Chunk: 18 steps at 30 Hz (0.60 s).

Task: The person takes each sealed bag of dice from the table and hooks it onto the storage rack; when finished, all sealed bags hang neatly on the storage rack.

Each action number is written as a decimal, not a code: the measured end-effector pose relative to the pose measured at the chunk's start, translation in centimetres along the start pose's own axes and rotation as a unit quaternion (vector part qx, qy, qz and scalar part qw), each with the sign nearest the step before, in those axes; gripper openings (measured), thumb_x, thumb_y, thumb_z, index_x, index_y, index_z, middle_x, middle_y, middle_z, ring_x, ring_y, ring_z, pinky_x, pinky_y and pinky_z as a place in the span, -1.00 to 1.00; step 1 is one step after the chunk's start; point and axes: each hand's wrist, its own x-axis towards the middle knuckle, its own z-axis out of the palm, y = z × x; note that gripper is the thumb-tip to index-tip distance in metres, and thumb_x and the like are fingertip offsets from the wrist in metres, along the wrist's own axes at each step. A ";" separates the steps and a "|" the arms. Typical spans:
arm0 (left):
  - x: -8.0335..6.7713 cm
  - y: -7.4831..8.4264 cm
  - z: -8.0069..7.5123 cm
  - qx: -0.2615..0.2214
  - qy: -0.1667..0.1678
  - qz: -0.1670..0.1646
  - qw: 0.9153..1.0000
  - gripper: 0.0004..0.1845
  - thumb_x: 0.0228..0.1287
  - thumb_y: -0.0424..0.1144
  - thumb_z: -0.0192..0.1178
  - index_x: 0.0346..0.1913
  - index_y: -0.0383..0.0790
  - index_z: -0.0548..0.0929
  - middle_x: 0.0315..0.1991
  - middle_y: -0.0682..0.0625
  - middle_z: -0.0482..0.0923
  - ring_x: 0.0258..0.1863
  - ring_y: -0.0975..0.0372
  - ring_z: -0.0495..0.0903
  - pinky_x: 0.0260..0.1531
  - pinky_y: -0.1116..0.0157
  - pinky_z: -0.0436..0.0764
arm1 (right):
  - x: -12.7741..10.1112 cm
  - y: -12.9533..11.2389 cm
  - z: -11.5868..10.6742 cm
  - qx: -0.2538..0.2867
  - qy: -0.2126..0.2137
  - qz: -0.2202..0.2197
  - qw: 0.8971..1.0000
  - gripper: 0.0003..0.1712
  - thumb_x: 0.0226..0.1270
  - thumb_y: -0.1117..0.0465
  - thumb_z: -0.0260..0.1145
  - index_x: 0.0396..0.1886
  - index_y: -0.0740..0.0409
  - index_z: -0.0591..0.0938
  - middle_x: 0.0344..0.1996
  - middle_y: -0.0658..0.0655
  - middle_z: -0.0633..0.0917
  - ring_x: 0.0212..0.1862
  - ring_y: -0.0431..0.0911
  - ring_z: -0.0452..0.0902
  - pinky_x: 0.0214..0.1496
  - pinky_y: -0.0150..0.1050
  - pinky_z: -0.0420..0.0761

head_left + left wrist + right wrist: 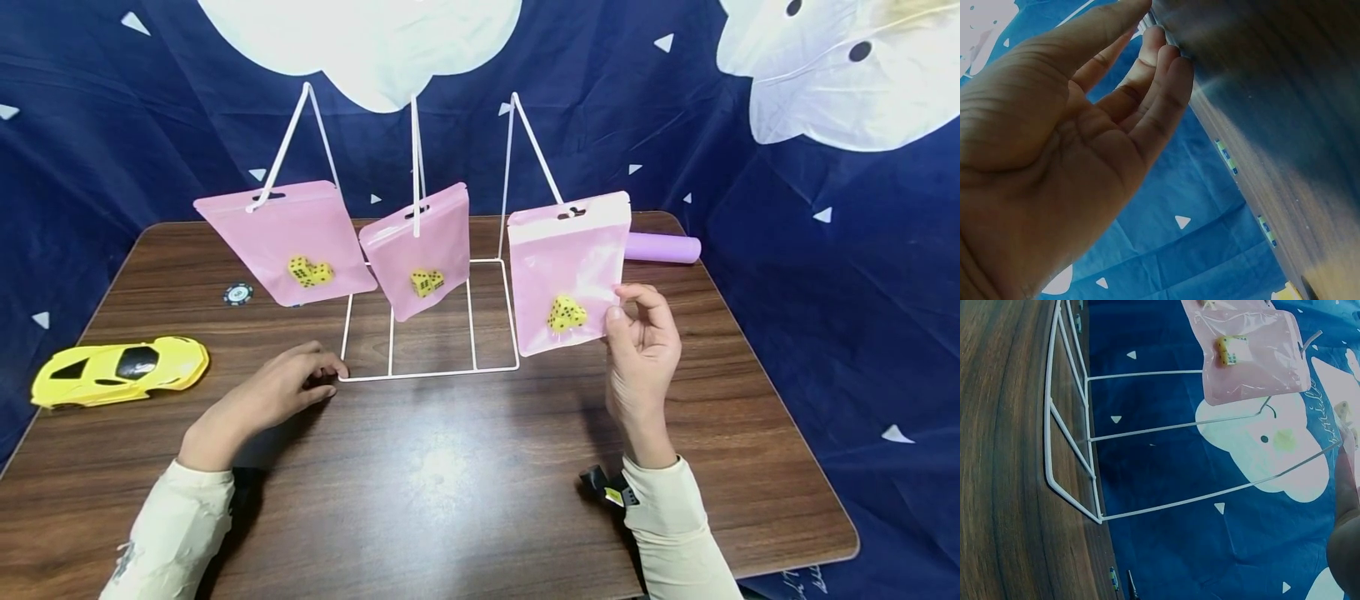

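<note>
The right hand (641, 358) is pinching the lower corner of the right-most pink bag (567, 267), hanging on the white rack (431, 371). The left hand (281, 387) is resting relaxed on the counter (465, 483), touching the rack's base.

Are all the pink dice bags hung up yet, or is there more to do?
Two pink bags with yellow dice hang free on the white rack. The third bag is on its hook too, but the right hand pinches its lower corner, so that one is in hand. The left hand rests at the rack's base. No loose bags lie on the table, so little looks left.
</note>
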 end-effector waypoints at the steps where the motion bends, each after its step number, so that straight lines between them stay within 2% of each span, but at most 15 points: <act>1: 0.0 0.1 0.0 0.000 0.000 -0.001 1.000 -0.62 0.21 -0.34 0.60 -0.01 0.13 0.74 -0.20 0.25 0.50 -0.22 0.38 0.55 -0.20 0.17 0.65 | 0.0 0.0 0.0 -0.001 0.000 0.001 1.000 -0.68 0.45 0.64 0.15 0.06 0.39 0.68 -0.06 0.20 0.56 -0.32 -0.23 0.70 -0.15 -0.36 0.76; 5: -0.1 0.3 -0.2 -0.004 0.005 0.004 1.000 -0.59 0.20 -0.35 0.61 0.00 0.16 0.73 -0.18 0.26 0.51 -0.21 0.37 0.55 -0.19 0.17 0.63 | -0.1 0.1 0.1 -0.002 -0.003 0.008 1.000 -0.68 0.46 0.64 0.15 0.06 0.37 0.69 -0.06 0.20 0.54 -0.31 -0.23 0.71 -0.15 -0.37 0.75; 12: -0.1 0.6 -0.3 -0.013 0.012 0.017 1.000 -0.60 0.20 -0.36 0.61 0.01 0.09 0.74 -0.18 0.18 0.54 -0.21 0.30 0.57 -0.20 0.12 0.62 | -0.2 0.2 0.3 -0.002 0.007 0.017 1.000 -0.68 0.46 0.64 0.15 0.05 0.36 0.68 -0.05 0.22 0.53 -0.28 -0.21 0.71 -0.14 -0.36 0.75; 18: 0.0 0.4 -0.2 0.004 0.001 -0.002 1.000 -0.63 0.21 -0.32 0.61 -0.01 0.12 0.74 -0.18 0.23 0.51 -0.21 0.35 0.57 -0.18 0.15 0.66 | -0.3 0.3 0.4 -0.006 0.009 0.026 1.000 -0.70 0.48 0.63 0.16 0.06 0.38 0.67 -0.07 0.22 0.52 -0.29 -0.22 0.69 -0.14 -0.37 0.75</act>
